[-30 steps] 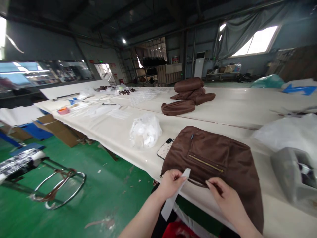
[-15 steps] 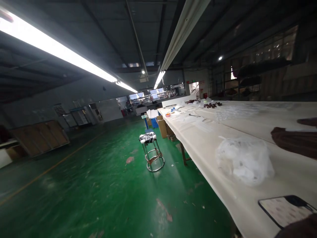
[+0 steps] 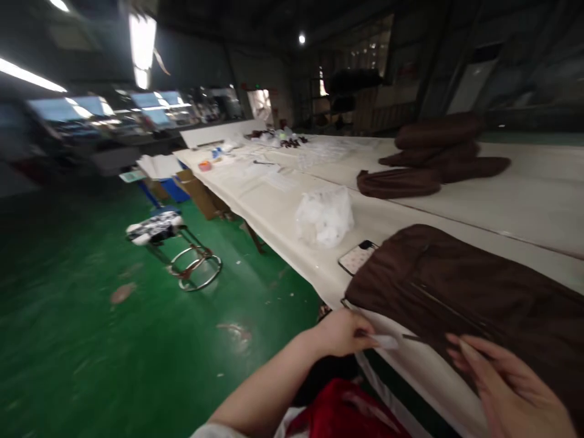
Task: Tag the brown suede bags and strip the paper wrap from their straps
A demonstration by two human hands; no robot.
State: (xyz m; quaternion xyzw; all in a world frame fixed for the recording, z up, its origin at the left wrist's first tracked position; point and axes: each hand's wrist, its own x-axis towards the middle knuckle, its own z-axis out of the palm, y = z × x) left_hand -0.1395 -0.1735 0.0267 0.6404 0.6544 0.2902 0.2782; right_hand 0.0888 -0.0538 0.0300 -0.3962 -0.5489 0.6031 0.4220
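In the head view my left hand [image 3: 342, 331] is closed at the table's front edge, pinching a small whitish slip [image 3: 387, 342] of unclear kind. My right hand [image 3: 511, 380] is over the edge of a dark brown fabric piece [image 3: 438, 267], its thumb and fingers drawn together. Whatever lies between those fingertips is too blurred to make out. A short thin dark strip [image 3: 413, 337] shows between the hands. The brown fabric lies spread on the table with a long zipper-like line across it. A phone in a patterned case [image 3: 358, 258] touches its left side.
A crumpled clear plastic bag [image 3: 325, 218] rests on the cream-covered table [image 3: 274, 204]. Folded brown pieces [image 3: 433, 152] lie farther back. An orange tape roll [image 3: 205, 165] is at the far left end. A round stool [image 3: 155, 228] stands on the green floor.
My view has swung right and down. Both hands and the brown fabric have come into view, while the stool, plastic bag and phone now appear farther left.
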